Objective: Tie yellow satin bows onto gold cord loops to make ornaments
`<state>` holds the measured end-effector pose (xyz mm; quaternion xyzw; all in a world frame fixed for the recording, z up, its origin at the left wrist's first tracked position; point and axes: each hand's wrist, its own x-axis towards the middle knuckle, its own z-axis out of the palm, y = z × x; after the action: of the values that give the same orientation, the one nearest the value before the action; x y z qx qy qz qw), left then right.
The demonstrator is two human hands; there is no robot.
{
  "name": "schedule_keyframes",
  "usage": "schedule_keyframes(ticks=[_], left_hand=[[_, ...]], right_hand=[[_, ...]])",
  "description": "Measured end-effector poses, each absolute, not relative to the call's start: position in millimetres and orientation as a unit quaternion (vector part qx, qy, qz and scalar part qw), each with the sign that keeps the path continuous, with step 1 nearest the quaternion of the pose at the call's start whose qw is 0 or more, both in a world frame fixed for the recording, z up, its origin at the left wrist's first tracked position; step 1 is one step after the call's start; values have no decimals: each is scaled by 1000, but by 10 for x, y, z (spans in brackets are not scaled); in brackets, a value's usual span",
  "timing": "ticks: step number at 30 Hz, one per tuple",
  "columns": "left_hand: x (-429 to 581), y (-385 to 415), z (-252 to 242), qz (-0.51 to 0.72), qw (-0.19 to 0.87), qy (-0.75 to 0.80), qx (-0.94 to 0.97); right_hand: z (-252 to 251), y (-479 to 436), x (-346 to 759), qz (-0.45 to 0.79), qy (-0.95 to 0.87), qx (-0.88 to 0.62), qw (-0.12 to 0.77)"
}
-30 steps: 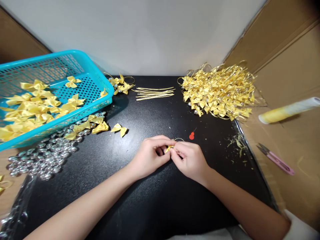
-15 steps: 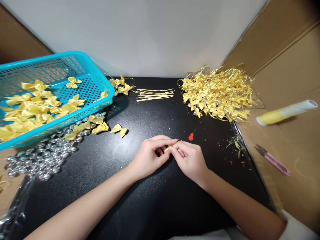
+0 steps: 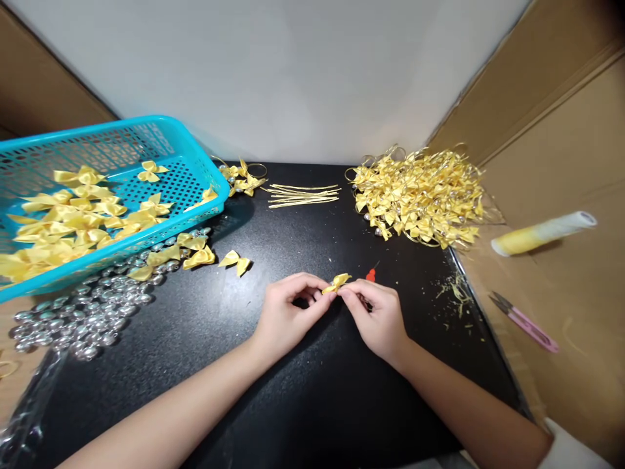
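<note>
One yellow bow pinched by left hand and right hand, probable red threader partly behind latter, basket leftward

Head camera faces forward-down over tabletop, seemingly near.

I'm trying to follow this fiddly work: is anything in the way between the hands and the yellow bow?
Nothing visible is. The left hand pinches the yellow bow directly, and the fingertips of the right hand are at its edge. The small red item lies beyond the right hand, not between.
</note>
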<state>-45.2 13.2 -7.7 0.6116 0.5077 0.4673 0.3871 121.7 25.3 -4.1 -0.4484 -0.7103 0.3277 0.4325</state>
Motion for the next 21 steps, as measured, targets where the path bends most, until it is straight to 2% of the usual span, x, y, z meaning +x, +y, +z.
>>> schedule_keyframes(ticks=[11,17,21], left_hand=[[-468,110,-90,471,242,448,720],[-477,126,-59,467,215,454,728],[-474,116,-68,449,189,420,766]], right_hand=[[-43,206,1188,319,-713,-462,419],[49,323,1373,198,-715,-482,466],[74,365,1389,257,-767,-434,397]])
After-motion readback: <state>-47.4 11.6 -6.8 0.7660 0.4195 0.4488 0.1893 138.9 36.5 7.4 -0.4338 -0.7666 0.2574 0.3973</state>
